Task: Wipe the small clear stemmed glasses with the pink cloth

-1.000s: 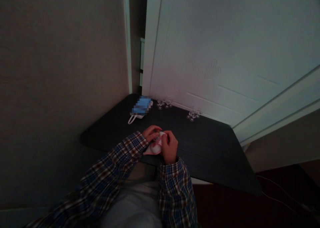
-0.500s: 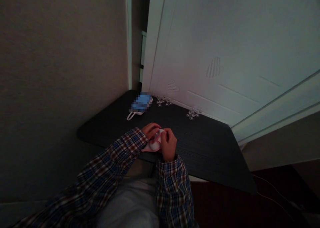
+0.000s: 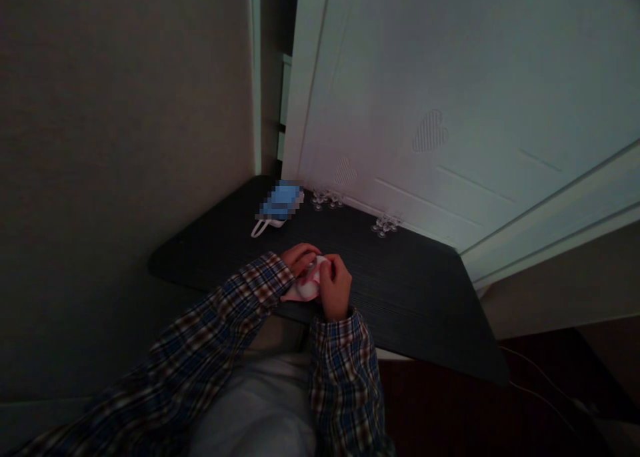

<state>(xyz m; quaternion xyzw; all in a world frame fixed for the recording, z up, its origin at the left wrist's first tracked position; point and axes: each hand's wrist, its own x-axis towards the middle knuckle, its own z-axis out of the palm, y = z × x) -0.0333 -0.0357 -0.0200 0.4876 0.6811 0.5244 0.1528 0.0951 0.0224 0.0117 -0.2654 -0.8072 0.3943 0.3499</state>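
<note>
Right hand (image 3: pixel 336 288) pinches pink-and-white bundle (image 3: pixel 309 289) over dark table (image 3: pixel 415 297); left hand (image 3: pixel 299 259) close against it, grip unclear. Two-handed handling seems underway; next move calls for steady pinch.

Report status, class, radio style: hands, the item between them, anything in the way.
Left hand, right hand: both on pink-white item. By table's near edge. Nothing visibly obstructing: device, clear pieces lie farther back.

From the right grip (image 3: pixel 336 287), the surface (image 3: pixel 420 303) lies open to its right edge. A white panel (image 3: pixel 380 137) and clear pieces (image 3: pixel 386 225), perhaps suction cups, bar the far edge; a phone (image 3: pixel 281 201) crowds the far left corner.
</note>
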